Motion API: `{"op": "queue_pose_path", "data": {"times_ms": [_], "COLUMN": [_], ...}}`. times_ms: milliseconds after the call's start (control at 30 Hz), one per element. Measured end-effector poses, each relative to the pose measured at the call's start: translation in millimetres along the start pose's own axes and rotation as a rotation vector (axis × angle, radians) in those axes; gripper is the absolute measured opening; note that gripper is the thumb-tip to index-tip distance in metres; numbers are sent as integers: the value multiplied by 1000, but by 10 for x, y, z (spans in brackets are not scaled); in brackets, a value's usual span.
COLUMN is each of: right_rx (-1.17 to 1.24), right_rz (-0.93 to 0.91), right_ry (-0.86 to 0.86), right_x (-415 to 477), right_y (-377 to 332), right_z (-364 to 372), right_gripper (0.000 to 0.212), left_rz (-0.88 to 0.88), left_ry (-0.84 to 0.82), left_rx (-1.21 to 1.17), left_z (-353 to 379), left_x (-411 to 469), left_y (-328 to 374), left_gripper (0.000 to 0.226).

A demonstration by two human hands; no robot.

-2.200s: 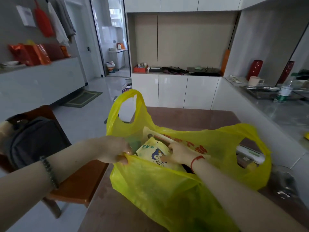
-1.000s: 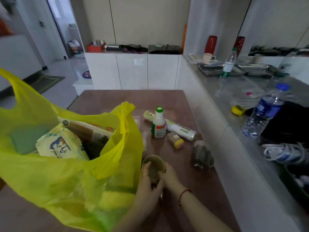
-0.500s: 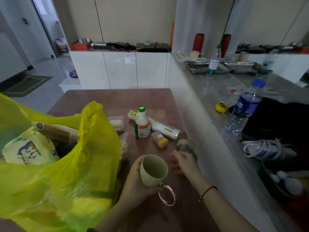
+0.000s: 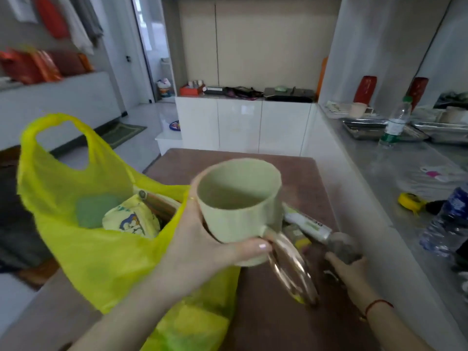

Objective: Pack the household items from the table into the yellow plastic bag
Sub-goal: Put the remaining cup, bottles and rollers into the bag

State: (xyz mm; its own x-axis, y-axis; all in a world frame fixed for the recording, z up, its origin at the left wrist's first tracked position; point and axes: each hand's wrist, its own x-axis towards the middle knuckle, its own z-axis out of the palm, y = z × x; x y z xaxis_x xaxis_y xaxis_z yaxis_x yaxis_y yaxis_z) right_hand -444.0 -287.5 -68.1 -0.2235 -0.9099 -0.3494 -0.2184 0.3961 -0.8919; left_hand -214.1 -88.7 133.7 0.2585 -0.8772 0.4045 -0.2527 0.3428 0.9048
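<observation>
Table (image 4: 266,312): brown top, carrying the bag and loose items beside a grey counter.
Yellow plastic bag (image 4: 96,249): stands open at the table's left, one handle loop upright; a printed packet (image 4: 131,219) sits inside.
Left hand (image 4: 202,247): raised above the table, palm wrapped around the pale green mug (image 4: 240,209), thumb pressed by its clear handle; the mug hangs upright just right of the bag's mouth.
Right hand (image 4: 349,272): low on the table, fingers closed around a small glass jar (image 4: 343,247).
White tube (image 4: 306,224): lies on the table behind the mug, touching the jar.
</observation>
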Motion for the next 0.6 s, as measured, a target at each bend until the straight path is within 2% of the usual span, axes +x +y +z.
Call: {"op": "queue_pose_path", "data": {"times_ms": [67,133,167,267,367,433,500,600], "right_rx": [54,142,223,419,400,254,112,-115], "right_rz": [-123,-333,-436,-755,-899,-943,-902,-739], "right_ry": [-20,-7,-25,-241,-480,-559,-622,-685], "right_x": [-145,-378,-578,-1297,-1976,-2353,-2625,-2803], "right_y": [-345,-873,-1187,-2030,-2484,-2669,-2710,-2533], "right_z": [51,146,195,369,650,923,1277,1793], "right_gripper": [105,90,86,85,99,113,111,112], "left_rz": [79,75,55,-32,-142,-228,-276,-286], "left_ry": [128,257,328,386,321,234,87,-180], "left_rx": [58,112,122,90,186,231,307,433], "left_z": [-413,-867,-1105,-1675,-1942,-1980,-1999,-1979], "left_x": [114,251,334,543,654,702,720,713], "left_y": [181,230,203,1,-284,-483,-680,-924], "left_gripper": [77,42,44,87,92,76,69,83]}}
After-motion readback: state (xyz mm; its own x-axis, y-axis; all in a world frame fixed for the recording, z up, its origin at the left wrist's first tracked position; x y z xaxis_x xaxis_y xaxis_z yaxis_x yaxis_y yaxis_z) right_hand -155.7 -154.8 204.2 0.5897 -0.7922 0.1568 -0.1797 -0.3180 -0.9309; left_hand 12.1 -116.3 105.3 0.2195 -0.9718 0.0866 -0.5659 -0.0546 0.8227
